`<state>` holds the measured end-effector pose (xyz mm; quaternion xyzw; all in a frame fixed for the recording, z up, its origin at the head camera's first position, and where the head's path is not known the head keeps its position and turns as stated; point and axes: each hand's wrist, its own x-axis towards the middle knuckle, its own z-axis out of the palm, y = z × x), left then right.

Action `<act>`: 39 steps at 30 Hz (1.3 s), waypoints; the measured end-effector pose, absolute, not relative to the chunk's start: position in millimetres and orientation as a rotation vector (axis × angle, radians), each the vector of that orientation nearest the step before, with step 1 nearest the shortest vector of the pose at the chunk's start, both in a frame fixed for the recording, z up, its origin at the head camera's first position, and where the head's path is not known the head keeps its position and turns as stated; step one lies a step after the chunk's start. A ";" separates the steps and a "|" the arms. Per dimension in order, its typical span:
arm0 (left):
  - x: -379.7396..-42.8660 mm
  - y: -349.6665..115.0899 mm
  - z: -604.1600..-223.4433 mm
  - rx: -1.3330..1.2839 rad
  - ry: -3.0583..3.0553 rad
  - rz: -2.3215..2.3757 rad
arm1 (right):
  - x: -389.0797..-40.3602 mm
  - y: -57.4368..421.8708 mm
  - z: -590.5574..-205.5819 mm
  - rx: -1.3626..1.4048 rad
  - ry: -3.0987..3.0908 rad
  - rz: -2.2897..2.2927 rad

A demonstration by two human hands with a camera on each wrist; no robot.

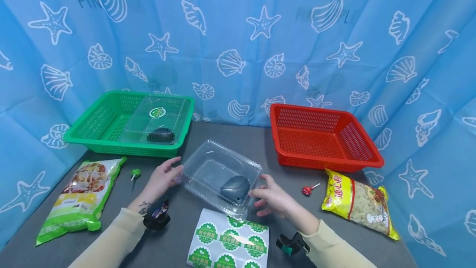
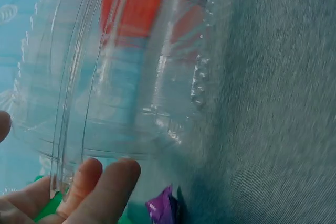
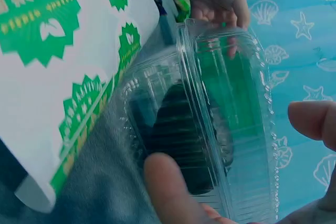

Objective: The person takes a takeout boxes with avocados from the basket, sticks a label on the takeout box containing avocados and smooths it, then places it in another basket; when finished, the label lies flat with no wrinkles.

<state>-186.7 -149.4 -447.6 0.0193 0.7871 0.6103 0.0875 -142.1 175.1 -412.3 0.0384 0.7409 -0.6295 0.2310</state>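
Observation:
A clear plastic clamshell box (image 1: 219,168), its lid down, sits between my two hands, tilted, with a dark rounded object (image 1: 235,188) inside at its right end. In the right wrist view that dark object (image 3: 181,135) shows ribbed sides. My left hand (image 1: 161,181) is at the box's left edge; its fingertips (image 2: 128,169) touch a corner and the thumb stands apart. My right hand (image 1: 275,197) is spread around the right end, one finger (image 3: 163,169) against the lower part, thumb away from the lid. Below the box lies a sheet of green-and-white round stickers (image 1: 228,239).
A green basket (image 1: 126,148) at back left holds another clear box with a sticker and a dark object. A red basket (image 1: 327,162) stands back right. Bagged food (image 1: 83,195), a green lollipop (image 1: 135,173), a purple-wrapped candy (image 2: 164,205), a red lollipop (image 1: 306,190) and bagged pasta (image 1: 358,204) lie around.

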 end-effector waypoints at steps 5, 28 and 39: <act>-177.4 -141.0 -448.3 0.085 2.315 1.786 | -154.9 176.9 -415.8 0.111 2.053 -1.780; -144.2 -114.2 -431.0 -0.115 2.557 1.680 | -150.9 202.5 -396.3 -0.040 2.757 -1.180; -84.6 -99.7 -454.3 0.065 2.140 1.585 | -80.2 201.9 -437.0 0.086 2.262 -1.370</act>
